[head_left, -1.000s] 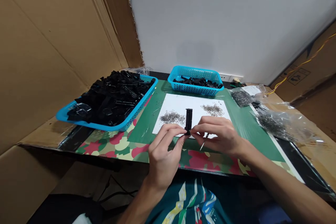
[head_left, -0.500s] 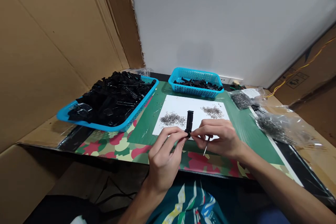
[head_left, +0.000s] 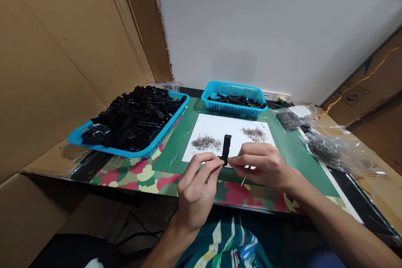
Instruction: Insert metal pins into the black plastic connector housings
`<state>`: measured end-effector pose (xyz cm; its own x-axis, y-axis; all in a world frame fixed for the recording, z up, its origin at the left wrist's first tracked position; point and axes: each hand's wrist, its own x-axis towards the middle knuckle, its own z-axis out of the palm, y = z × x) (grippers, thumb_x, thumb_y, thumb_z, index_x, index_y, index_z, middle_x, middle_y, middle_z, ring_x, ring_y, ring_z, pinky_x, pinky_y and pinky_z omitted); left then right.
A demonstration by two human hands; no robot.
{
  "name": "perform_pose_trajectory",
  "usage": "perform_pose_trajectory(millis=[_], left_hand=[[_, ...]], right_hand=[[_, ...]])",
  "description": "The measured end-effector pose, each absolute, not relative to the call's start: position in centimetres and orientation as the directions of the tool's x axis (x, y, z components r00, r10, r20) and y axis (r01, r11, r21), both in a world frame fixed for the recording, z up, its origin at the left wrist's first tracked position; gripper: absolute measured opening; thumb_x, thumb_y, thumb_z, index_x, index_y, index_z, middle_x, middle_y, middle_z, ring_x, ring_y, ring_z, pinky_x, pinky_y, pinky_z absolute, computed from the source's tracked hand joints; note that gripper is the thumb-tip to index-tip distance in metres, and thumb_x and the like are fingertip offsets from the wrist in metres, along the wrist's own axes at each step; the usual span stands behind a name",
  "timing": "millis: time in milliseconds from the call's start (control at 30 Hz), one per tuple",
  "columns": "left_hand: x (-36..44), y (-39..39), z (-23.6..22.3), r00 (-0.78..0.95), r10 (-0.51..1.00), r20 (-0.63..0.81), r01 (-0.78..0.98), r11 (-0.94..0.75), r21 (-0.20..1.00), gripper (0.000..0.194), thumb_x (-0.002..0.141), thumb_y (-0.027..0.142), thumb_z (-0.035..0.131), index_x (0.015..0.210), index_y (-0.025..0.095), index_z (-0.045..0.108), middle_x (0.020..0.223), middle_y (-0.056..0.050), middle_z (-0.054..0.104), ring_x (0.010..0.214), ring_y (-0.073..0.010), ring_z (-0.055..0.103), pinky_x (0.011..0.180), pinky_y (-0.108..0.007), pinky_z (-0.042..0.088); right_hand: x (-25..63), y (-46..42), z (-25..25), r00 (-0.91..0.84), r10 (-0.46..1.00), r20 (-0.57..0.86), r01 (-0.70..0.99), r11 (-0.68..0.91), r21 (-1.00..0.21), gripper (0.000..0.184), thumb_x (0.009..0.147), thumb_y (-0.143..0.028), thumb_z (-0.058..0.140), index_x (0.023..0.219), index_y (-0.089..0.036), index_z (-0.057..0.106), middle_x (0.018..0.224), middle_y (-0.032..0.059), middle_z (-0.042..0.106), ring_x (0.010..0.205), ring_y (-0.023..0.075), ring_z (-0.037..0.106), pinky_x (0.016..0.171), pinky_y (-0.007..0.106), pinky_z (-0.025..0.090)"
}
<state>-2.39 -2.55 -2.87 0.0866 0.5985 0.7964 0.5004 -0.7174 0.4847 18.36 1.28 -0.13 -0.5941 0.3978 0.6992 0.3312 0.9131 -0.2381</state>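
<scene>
Fingers of the left hand (head_left: pixel 193 194) pinch the lower end of an upright black part (head_left: pixel 226 145) toward the tabletop's (head_left: pixel 147 180) near edge; the right hand (head_left: pixel 266 162), gripping a slim metal tool (head_left: pixel 245 178), meets it, work likely best served by a steady base and light fingertip pressure

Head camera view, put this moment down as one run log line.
left hand: pinching upright black plastic part | right hand: fingers at its lower end, thin metal rod held | white paper sheet: beneath
</scene>
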Motion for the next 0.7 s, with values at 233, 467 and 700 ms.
perform_pose_trajectory(millis=[233, 467, 700], left_hand=[[-2.5, -1.9, -2.5, 0.077, 0.707, 0.703, 0.440, -0.657, 0.612, 0.016, 0.096, 0.006, 0.068, 0.099, 0.022, 0.068, 0.099, -0.003, 0.069, 0.096, -0.0175, 0.069, 0.088, -0.031, 0.057], [-2.6, -1.4, -2.6, 0.122, 0.772, 0.623, 0.368, -0.619, 0.694, 0.011, 0.098, 0.013, 0.068, 0.103, 0.022, 0.068, 0.098, -0.003, 0.072, 0.095, -0.0178, 0.070, 0.086, -0.030, 0.057], [-2.6, -1.3, -2.7, 0.128, 0.757, 0.640, 0.404, -0.629, 0.664, 0.011, 0.099, 0.014, 0.066, 0.105, 0.022, 0.069, 0.100, -0.004, 0.074, 0.095, -0.0188, 0.072, 0.085, -0.030, 0.059]], right_hand=[[19.0, 1.4, 0.7, -0.593, 0.466, 0.656, 0.377, 0.881, -0.285, 0.014, 0.100, -0.016, 0.064, 0.111, -0.016, 0.073, 0.077, 0.0036, 0.065, 0.067, 0.0152, 0.058, 0.060, 0.029, 0.044], [19.2, 1.9, 0.6, -0.553, 0.503, 0.665, 0.351, 0.864, -0.362, 0.015, 0.100, -0.018, 0.067, 0.111, -0.019, 0.077, 0.079, 0.0031, 0.066, 0.067, 0.0142, 0.059, 0.060, 0.028, 0.045], [19.2, 1.5, 1.1, -0.535, 0.597, 0.598, 0.359, 0.801, -0.479, 0.021, 0.096, -0.014, 0.067, 0.114, -0.020, 0.077, 0.085, 0.0039, 0.068, 0.072, 0.0155, 0.062, 0.064, 0.029, 0.047]])
